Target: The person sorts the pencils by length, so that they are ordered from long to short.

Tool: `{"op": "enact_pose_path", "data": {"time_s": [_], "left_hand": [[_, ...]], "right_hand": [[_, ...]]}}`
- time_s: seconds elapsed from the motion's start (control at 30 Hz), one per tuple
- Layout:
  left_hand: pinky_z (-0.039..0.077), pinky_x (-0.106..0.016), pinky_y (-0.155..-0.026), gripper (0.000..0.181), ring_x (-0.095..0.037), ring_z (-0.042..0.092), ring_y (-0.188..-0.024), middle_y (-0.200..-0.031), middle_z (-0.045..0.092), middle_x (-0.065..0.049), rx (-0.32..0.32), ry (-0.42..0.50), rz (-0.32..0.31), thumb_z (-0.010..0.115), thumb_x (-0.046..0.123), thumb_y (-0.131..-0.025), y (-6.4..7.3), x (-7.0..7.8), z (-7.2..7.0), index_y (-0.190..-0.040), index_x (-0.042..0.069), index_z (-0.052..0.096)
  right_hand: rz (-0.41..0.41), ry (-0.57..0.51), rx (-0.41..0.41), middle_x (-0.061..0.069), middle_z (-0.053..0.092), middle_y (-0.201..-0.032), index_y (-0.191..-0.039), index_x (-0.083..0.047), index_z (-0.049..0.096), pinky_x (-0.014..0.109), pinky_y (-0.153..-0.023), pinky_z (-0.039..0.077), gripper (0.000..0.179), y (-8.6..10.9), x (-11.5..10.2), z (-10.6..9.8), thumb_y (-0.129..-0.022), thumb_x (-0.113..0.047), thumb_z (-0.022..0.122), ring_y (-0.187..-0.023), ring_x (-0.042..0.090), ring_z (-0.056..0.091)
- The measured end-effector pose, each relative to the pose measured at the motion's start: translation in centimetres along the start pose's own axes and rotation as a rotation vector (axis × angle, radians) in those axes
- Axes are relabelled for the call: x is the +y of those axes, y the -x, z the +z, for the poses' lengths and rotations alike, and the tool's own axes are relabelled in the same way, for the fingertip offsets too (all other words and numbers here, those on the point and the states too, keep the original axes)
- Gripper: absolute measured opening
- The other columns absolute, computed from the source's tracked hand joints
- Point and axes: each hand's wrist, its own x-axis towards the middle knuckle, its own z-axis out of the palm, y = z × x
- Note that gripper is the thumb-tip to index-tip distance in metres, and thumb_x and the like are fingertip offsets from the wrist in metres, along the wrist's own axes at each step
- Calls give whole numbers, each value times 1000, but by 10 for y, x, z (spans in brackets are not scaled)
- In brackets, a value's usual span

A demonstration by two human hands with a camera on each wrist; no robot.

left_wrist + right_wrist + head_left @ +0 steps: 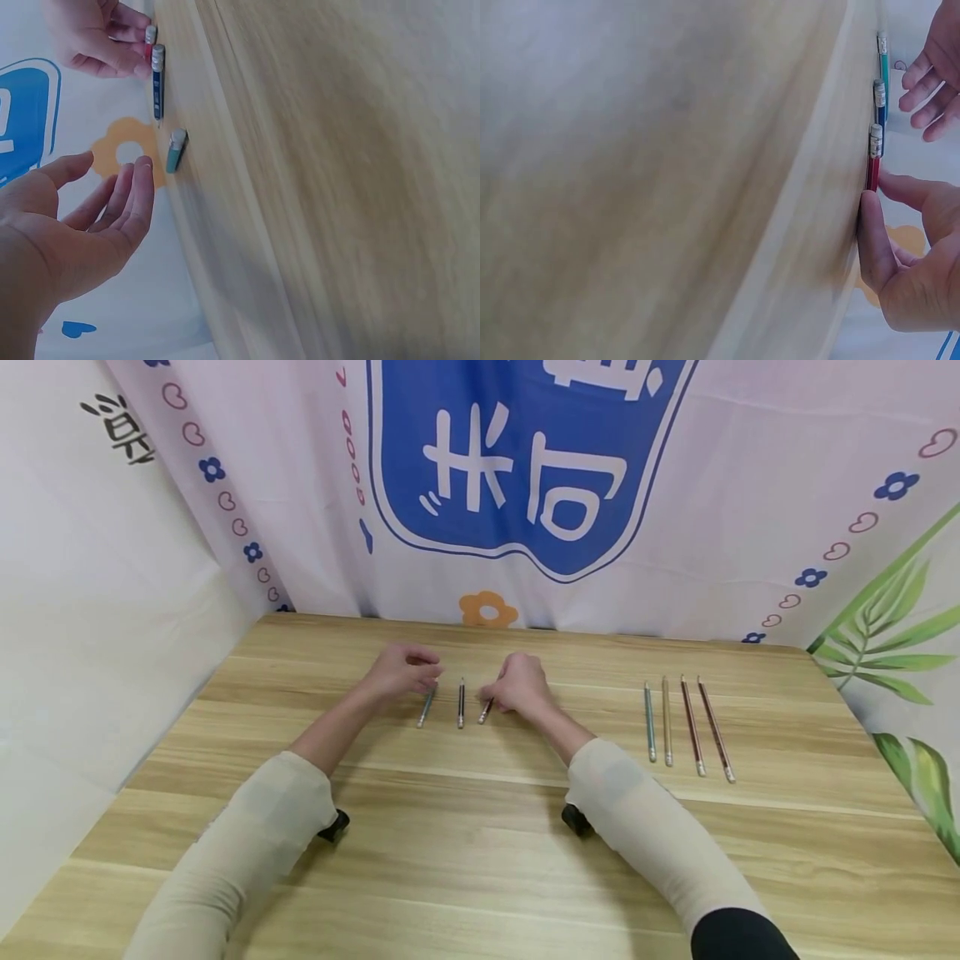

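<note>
Thumb and finger of a person's right hand (pixel 519 683) pinch a short, slim red pencil (pixel 486 709) on a pale wood-grain surface (pixel 465 843). Its long axis slants away from the body and to the right, silver-banded eraser end toward the person, far end hidden beneath the grip. The left hand (pixel 405 670), fingers loosely spread and holding nothing, hovers beside the far end of a short teal pencil (pixel 427 707), near but apart from it. Between the hands, a short navy-blue pencil (pixel 461 703) points almost straight away from the person, just left of the right hand's fingertips. The right hand is the nearer to the red pencil; the left is across the gap, beyond the navy one.

Well to the right of the right hand, four longer pencils lie side by side, erasers likewise toward the person: a long teal pencil (pixel 649 722), a long gold pencil (pixel 667 722), an inner dark-red pencil (pixel 692 725) and an outer dark-red pencil (pixel 716 729). The count: three short, one of each colour; four long, two of them dark red; seven altogether.
</note>
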Motion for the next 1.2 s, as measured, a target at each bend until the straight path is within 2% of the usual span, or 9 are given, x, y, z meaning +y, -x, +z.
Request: {"op": "enact_pose_path", "data": {"time_s": [0.13, 0.23, 0.4, 0.5, 0.8, 1.07, 1.2], "left_hand": [[63, -39, -92, 40, -36, 70, -99, -121, 63, -30, 16, -29, 1, 62, 3, -102, -1, -4, -4, -135, -17, 53], [64, -37, -90, 40, -31, 70, -94, -116, 64, -27, 26, -28, 3, 63, 2, -101, -2, -5, -6, -134, -18, 53], [65, -34, -84, 39, -21, 69, -84, -105, 64, -18, 28, -38, -1, 63, 0, -99, -3, -5, -9, -132, -19, 54], [64, -32, -81, 39, -19, 66, -82, -103, 64, -17, 20, -54, -4, 64, -1, -98, -6, -6, -10, -132, -19, 54], [64, -33, -83, 40, -28, 68, -92, -112, 63, -21, 17, -115, -53, 66, 1, -99, -6, -8, -12, -134, -14, 56], [65, -29, -77, 41, -23, 69, -85, -110, 65, -20, 19, -126, -66, 69, 0, -97, -9, -13, -16, -133, -14, 56], [65, -29, -79, 41, -23, 70, -86, -110, 65, -21, 9, -129, -71, 69, -1, -97, -11, -12, -15, -133, -15, 56]], "right_hand": [[25, 1, -17, 7, 68, -63, -72, -3, 65, 22, -47, 58, 25, -2, -1, 1, -81, -7, 88, -43, 10, 60], [42, -15, -23, 9, 70, -69, -74, -1, 65, 26, -52, 62, 22, -2, -1, 0, -82, -1, 86, -44, 11, 61], [51, 20, -26, 9, 69, -64, -71, -1, 67, 27, -53, 63, 19, -3, -2, -3, -82, 3, 81, -45, 14, 64], [41, 64, -32, 8, 68, -59, -68, -1, 69, 27, -53, 63, 18, -2, -3, -5, -83, 2, 79, -47, 17, 67], [27, 71, -78, 7, 68, -62, -66, -2, 68, 28, -54, 63, 22, 3, 1, -10, -87, -1, 74, -48, 15, 65], [18, 13, -92, 12, 67, -76, -88, 1, 66, 27, -51, 62, 10, 9, 8, -15, -89, -2, 75, -51, 15, 64], [-1, -17, -93, 13, 69, -76, -92, 2, 65, 27, -51, 63, 10, 12, 12, -20, -88, -1, 73, -53, 16, 66]]}}
